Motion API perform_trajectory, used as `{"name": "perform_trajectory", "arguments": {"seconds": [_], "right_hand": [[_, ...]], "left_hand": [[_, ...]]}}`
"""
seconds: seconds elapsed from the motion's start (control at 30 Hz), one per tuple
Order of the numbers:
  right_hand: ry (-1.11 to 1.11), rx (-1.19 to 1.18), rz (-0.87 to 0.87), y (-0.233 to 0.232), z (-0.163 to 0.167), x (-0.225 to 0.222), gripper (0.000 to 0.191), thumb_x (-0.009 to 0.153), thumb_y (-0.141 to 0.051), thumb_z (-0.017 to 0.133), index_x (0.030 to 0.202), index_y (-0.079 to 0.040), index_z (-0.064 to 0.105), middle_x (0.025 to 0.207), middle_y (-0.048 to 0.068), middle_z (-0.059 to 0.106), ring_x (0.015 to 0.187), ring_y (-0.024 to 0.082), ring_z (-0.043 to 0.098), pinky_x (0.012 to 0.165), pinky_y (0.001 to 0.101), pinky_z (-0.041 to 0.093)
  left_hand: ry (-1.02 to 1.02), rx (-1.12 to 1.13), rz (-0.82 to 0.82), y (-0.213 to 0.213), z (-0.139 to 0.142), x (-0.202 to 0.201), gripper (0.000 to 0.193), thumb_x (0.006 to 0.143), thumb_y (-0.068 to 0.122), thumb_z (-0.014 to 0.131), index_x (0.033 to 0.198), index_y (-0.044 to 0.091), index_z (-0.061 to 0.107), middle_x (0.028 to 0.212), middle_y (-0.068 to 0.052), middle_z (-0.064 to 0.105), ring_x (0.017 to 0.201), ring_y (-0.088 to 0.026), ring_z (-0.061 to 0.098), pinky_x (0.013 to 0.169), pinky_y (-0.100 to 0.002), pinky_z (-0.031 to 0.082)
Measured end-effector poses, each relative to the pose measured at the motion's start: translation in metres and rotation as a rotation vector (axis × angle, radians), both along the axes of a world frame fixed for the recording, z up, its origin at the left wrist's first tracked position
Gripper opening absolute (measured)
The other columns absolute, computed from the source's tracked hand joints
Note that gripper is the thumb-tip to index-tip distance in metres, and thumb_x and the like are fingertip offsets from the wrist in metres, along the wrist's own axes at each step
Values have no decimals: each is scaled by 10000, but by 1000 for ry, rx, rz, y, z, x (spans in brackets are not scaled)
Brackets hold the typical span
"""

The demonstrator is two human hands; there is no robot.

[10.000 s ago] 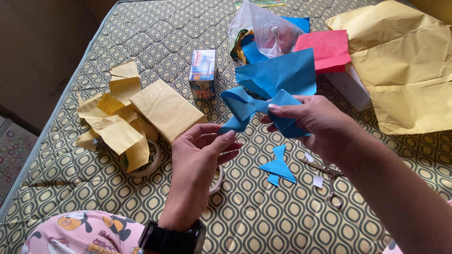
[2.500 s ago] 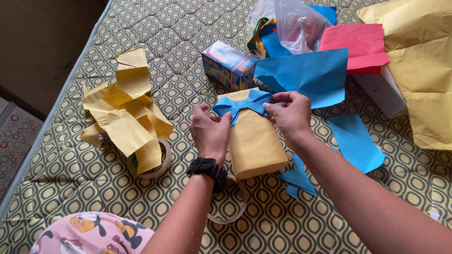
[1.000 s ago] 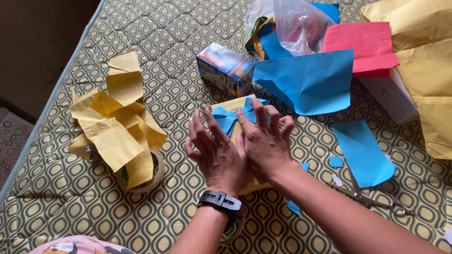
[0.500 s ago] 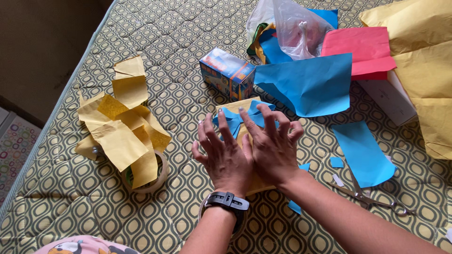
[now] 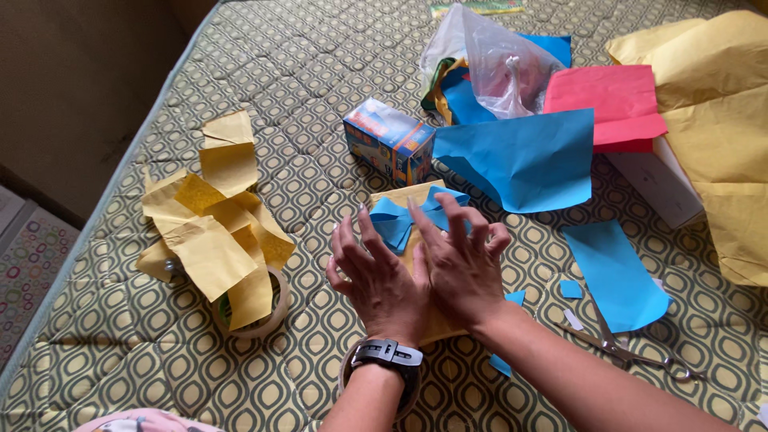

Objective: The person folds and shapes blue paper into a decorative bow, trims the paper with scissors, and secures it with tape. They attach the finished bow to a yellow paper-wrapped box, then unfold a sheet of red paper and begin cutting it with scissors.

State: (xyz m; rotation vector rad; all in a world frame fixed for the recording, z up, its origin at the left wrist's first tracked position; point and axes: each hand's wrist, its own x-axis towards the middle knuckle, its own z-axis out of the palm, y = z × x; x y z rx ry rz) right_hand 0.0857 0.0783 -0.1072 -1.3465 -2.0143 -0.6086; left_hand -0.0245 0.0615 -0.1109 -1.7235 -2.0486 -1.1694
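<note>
two hands (image 5: 416, 272), one scissors (image 5: 632, 352), one small box (image 5: 390, 150), one tape roll (image 5: 256, 308)

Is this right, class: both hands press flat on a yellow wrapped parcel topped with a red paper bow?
Not quite. In the head view the left hand and right hand do press on the yellow parcel, but the paper bow is blue, not red.

- A quilted mattress (image 5: 240, 72) fills most of the view, its cover olive-green with a repeating pattern of cream and yellow ovals.
- A pale piped edge (image 5: 96, 216) runs along the mattress's left side.
- Left of it, a plain tan wall (image 5: 72, 80) lies in shadow.
- At the lower left, a strip of floor covering (image 5: 24, 256) shows small multicoloured rings on a light ground.
- Soft, even light falls on the mattress, brightest toward the right.
</note>
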Motion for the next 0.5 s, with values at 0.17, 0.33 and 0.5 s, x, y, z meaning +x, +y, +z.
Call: {"name": "perform_trajectory", "arguments": {"seconds": [0.17,0.33,0.5], "right_hand": [[207,-194,-41,12,0,7,289,830,-100,660,1104,-189,677,1424,78,430,1255,289,338,974,505,263],[787,-94,-90,4,-17,29,377,904,-118,647,1253,-48,519,1363,130,408,1242,306,433,1076,464,358],[1228,-1038,-61,-18,-33,31,421,1085,-387,584,1284,-23,653,1252,180,732,1095,227,645,944,327,488]], "left_hand": [[-145,42,-7,10,-3,-4,1114,755,491,832,1531,-12,211,1483,-255,329,1415,-416,298,1143,-557,237],[-457,-71,47,16,-19,-3,1325,697,562,919,1506,-155,153,1510,-326,256,1383,-491,261,1130,-507,278],[-985,-512,-68,12,-30,-7,771,873,493,775,1326,-75,516,1440,-209,432,1318,-336,458,1127,-421,390]]}}
